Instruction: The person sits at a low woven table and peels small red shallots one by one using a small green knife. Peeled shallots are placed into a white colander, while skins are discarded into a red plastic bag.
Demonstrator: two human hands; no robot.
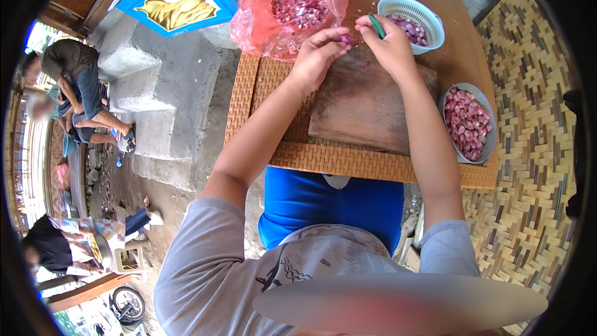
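Note:
Between the fingertips of my left hand (322, 51) is a small purple shallot (346, 38). My right hand (386, 46), just right of it, holds a green-handled knife (377, 26); its blade is hard to make out. Both hands are over the far edge of a worn wooden cutting board (364, 107). Beyond the left hand lies an open red plastic bag (252, 14) with shallot skins and scraps (301, 9). Peeled-looking shallots (410, 30) sit in a light blue plastic basket (433, 21) beside my right hand. A grey bowl (490, 142) of unpeeled-looking shallots (468, 123) stands near the table's right edge.
The brown woven-pattern table (345, 161) stands beside a woven bamboo wall (527, 126). A blue box (172, 0) with a picture on it is at the upper left, near concrete steps (158, 84). Several other people are at the far left, away from the table.

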